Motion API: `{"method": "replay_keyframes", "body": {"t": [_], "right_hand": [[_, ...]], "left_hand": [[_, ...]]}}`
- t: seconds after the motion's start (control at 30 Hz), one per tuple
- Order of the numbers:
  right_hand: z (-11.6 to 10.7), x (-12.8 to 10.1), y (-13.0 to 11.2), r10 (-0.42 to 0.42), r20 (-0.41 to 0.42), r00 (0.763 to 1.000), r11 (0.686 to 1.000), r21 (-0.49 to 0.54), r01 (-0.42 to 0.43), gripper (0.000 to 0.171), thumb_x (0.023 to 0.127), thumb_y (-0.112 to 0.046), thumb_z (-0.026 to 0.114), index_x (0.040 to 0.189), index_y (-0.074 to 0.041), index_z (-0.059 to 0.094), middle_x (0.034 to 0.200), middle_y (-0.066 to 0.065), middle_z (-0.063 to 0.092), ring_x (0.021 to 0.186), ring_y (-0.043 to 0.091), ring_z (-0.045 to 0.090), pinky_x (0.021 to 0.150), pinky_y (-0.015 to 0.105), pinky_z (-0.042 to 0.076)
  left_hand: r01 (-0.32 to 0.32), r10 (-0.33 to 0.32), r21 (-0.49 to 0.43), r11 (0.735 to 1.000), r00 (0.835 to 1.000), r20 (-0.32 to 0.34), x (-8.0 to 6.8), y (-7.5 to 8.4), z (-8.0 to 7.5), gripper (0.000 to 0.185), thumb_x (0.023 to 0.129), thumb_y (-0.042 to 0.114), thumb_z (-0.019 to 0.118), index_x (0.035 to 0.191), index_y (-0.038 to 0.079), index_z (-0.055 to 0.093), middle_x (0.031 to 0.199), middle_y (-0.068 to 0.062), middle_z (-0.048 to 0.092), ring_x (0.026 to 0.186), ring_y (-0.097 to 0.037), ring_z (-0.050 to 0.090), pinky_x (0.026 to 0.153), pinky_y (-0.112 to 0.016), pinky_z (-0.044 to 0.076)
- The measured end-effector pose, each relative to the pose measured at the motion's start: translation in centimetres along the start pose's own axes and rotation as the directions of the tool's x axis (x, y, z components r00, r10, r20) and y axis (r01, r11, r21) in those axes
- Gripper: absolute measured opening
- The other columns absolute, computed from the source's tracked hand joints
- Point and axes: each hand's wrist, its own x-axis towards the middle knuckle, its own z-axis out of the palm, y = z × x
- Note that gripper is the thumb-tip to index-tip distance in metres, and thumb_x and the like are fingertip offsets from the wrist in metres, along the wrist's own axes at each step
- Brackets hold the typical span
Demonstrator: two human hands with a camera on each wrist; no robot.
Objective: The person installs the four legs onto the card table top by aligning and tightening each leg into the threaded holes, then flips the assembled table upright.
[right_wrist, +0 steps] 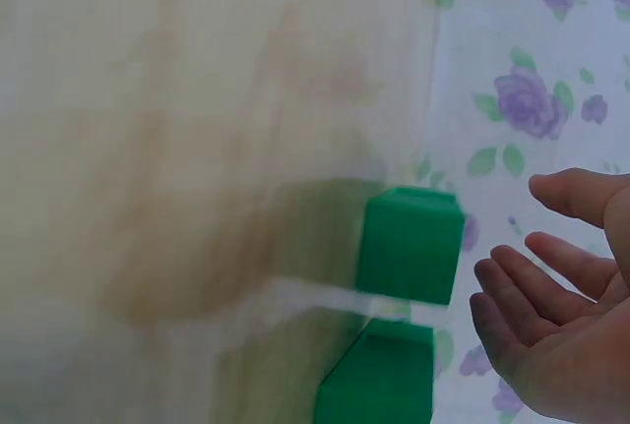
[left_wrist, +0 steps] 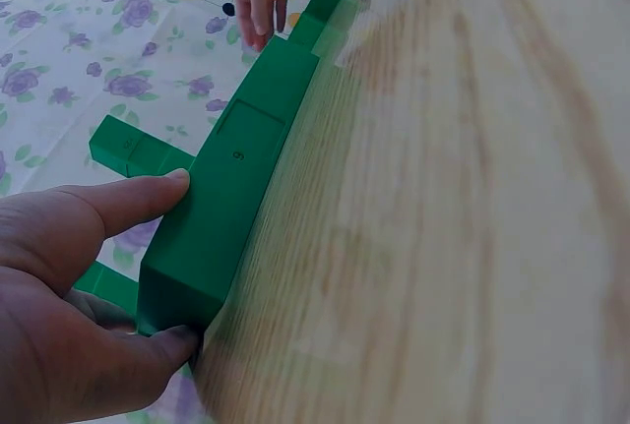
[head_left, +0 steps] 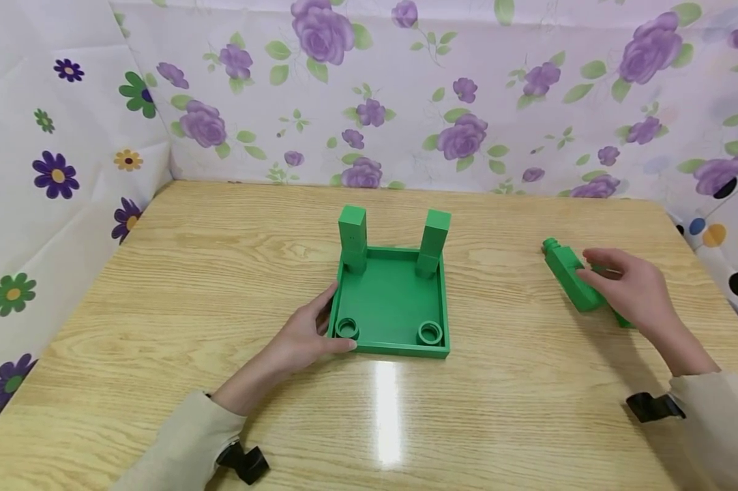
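Note:
My left hand (head_left: 301, 335) grips the near left corner of a square green tray (head_left: 389, 300), thumb on the front rim and fingers along the left side. Two green posts, a left post (head_left: 352, 235) and a right post (head_left: 435, 235), stand upright in its far corners. At the near corners sit a round left socket (head_left: 347, 329) and a round right socket (head_left: 430, 333). Over to the right, my right hand (head_left: 636, 286) hovers with relaxed, parted fingers above a loose green post (head_left: 570, 273) with a threaded end. Another green post (head_left: 623, 319) lies mostly hidden under that hand.
The wooden table (head_left: 222, 245) meets a flowered cloth wall (head_left: 406, 102) at the back. More patterned cloth rises along the left and right sides. A black strap (head_left: 243, 462) is on the left sleeve and another strap (head_left: 654, 407) on the right.

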Motion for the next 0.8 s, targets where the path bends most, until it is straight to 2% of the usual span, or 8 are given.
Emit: {"method": "replay_keyframes", "body": {"t": [0.1,0.13,0.17,0.23,0.33,0.5,0.7,0.8], "right_hand": [[0.0,-0.5,0.7,0.003,0.013,1.000,1.000,-0.006,-0.002,0.057,0.096,-0.032,0.061,0.136,0.006,0.050,0.134,0.031,0.049,0.112,0.049,0.053,0.066,0.006,0.043],[0.0,-0.6,0.8,0.001,0.020,1.000,1.000,-0.010,-0.001,0.057,0.096,-0.031,0.062,0.136,0.007,0.050,0.134,0.032,0.048,0.112,0.049,0.053,0.066,0.008,0.045],[0.1,-0.7,0.9,0.000,0.027,1.000,1.000,-0.019,0.000,0.058,0.096,-0.031,0.062,0.137,0.008,0.049,0.134,0.032,0.048,0.112,0.050,0.052,0.070,0.013,0.049],[0.3,-0.8,1.0,-0.006,0.038,0.999,0.999,-0.033,0.007,0.058,0.096,-0.029,0.063,0.136,0.010,0.048,0.134,0.033,0.047,0.112,0.050,0.052,0.077,0.031,0.053],[0.6,-0.9,1.1,-0.014,0.055,0.998,0.998,-0.054,0.017,0.060,0.094,-0.025,0.065,0.137,0.012,0.046,0.132,0.035,0.047,0.111,0.050,0.052,0.082,0.056,0.045],[0.8,-0.7,1.3,-0.002,0.093,0.996,0.998,-0.069,0.009,0.068,0.090,-0.021,0.071,0.139,0.015,0.039,0.130,0.039,0.045,0.112,0.054,0.050,0.082,0.060,0.045],[0.6,-0.5,1.5,0.072,0.202,0.977,0.990,-0.135,-0.045,0.089,0.087,-0.032,0.073,0.146,0.013,0.024,0.136,0.044,0.033,0.119,0.061,0.033,0.088,0.067,0.037],[0.5,-0.4,1.5,0.079,0.210,0.975,0.985,-0.165,-0.044,0.090,0.085,-0.033,0.074,0.145,0.014,0.026,0.134,0.045,0.033,0.117,0.061,0.034,0.087,0.067,0.037]], "left_hand": [[-0.003,0.003,-0.007,1.000,1.000,-0.002,-0.1,0.0,0.0,0.104,0.079,-0.001,0.077,0.156,0.009,0.006,0.159,-0.012,0.013,0.142,-0.028,0.020,0.109,-0.040,0.031],[-0.003,0.003,-0.007,1.000,1.000,-0.003,-0.1,0.0,0.0,0.104,0.079,-0.001,0.077,0.156,0.009,0.006,0.159,-0.012,0.013,0.142,-0.028,0.020,0.109,-0.040,0.031],[-0.003,0.003,-0.005,1.000,1.000,-0.004,-0.1,0.0,-0.1,0.104,0.079,-0.001,0.077,0.156,0.009,0.006,0.159,-0.012,0.013,0.142,-0.028,0.020,0.109,-0.040,0.031],[-0.002,0.002,-0.002,1.000,1.000,-0.006,-0.2,0.0,-0.1,0.104,0.079,0.000,0.077,0.156,0.009,0.007,0.159,-0.012,0.014,0.142,-0.028,0.021,0.108,-0.040,0.031],[-0.002,0.002,-0.004,1.000,1.000,-0.004,-0.2,-0.1,-0.1,0.104,0.079,0.000,0.077,0.156,0.009,0.007,0.159,-0.012,0.014,0.142,-0.028,0.020,0.109,-0.040,0.031],[-0.003,0.003,-0.008,1.000,1.000,-0.001,-0.2,-0.2,-0.2,0.104,0.080,0.001,0.077,0.156,0.009,0.007,0.159,-0.011,0.013,0.142,-0.028,0.020,0.109,-0.040,0.030],[-0.004,0.004,0.004,1.000,1.000,0.001,-0.1,-0.1,-0.2,0.104,0.080,0.003,0.078,0.156,0.009,0.007,0.159,-0.012,0.014,0.142,-0.029,0.020,0.110,-0.041,0.029],[-0.002,0.002,-0.001,1.000,1.000,0.002,0.0,-0.1,-0.1,0.104,0.080,0.002,0.078,0.156,0.009,0.007,0.159,-0.012,0.014,0.142,-0.028,0.020,0.110,-0.041,0.029]]}}
